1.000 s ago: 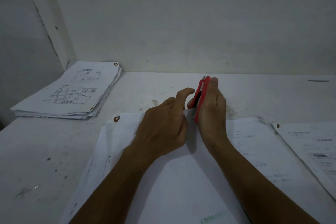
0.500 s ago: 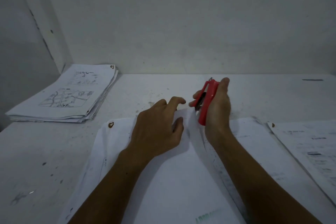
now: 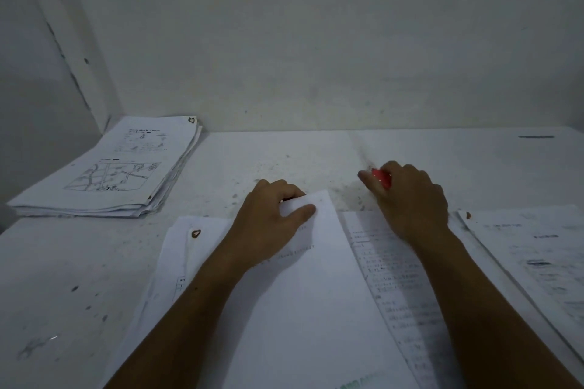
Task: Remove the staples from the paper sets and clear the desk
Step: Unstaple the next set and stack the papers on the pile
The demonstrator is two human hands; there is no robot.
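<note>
Dim white walls close round a stained white desk (image 3: 284, 161). At its near edge the left hand (image 3: 268, 230) pinches the top corner of a white printed paper set (image 3: 300, 309). Beyond it, on bare desk, the right hand (image 3: 410, 202) grips a red staple remover (image 3: 381, 178). Best to pin that corner flat and bring the remover's tip in low.

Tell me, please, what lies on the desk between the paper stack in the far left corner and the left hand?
Only bare, speckled desk separates stack and left hand, head view.
</note>
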